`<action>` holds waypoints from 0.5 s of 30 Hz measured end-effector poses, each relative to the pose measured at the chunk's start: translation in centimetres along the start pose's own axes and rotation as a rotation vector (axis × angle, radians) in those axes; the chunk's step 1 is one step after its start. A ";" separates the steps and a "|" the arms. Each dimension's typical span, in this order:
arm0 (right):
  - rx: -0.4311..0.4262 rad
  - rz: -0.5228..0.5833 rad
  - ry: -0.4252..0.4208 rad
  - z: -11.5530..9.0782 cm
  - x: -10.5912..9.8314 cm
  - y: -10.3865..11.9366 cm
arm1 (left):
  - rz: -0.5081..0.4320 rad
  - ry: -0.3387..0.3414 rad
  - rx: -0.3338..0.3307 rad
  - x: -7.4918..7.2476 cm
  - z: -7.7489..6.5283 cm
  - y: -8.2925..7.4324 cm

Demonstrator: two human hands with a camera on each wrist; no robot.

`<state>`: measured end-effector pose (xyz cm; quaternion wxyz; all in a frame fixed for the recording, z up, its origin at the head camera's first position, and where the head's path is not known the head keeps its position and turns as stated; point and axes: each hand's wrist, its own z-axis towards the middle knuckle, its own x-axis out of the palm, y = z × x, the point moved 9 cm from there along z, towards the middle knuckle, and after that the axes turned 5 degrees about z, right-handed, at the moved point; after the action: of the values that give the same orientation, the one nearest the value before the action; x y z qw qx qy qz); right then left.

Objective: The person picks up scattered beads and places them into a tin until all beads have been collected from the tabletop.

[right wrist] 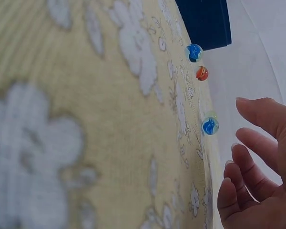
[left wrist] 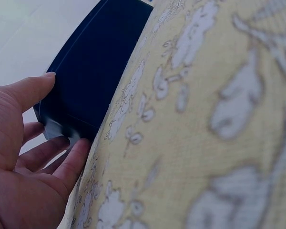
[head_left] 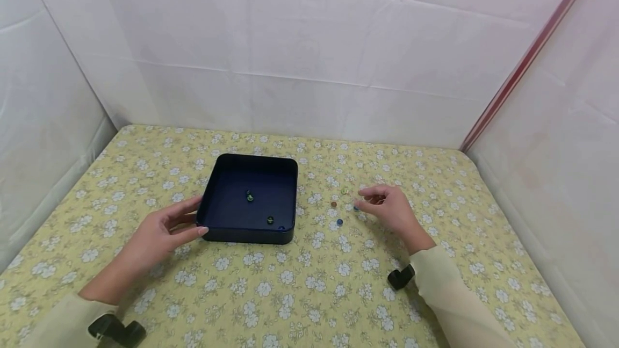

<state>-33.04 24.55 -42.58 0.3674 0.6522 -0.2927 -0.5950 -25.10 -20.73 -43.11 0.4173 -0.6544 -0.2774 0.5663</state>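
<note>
A dark blue square tray [head_left: 247, 235] with raised walls holds several glass marbles, among them a green one [head_left: 270, 220]. My left hand [head_left: 162, 232] holds its near left corner, thumb at the front rim and fingers against the left side. To the right of the tray, my right hand [head_left: 387, 209] hovers low with fingers loosely bent and nothing between them. Right by its fingertips lies a blue marble [right wrist: 210, 126]. Close by on the cloth are an orange marble [head_left: 333, 204], a second blue marble [head_left: 340, 222] and a yellow-green marble [head_left: 344, 190].
A yellow floral cloth [head_left: 285, 294] covers the table. White sheeting [head_left: 309, 42] encloses the back and both sides, with a red strip [head_left: 532, 55] at the right rear corner. Each wrist wears a black strap mount [head_left: 401, 277].
</note>
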 end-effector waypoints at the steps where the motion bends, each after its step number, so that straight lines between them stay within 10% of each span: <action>1: 0.000 -0.002 0.003 0.0 0.0 0.0 | -0.001 0.001 0.001 0.0 0.0 0.0; 15: 0.014 -0.062 0.061 -0.1 0.5 -0.3 | -0.002 0.002 0.002 0.0 0.0 0.0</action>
<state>-32.90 24.32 -43.11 0.3530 0.6815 -0.2648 -0.5838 -25.13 -20.73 -43.15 0.4189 -0.6543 -0.2770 0.5654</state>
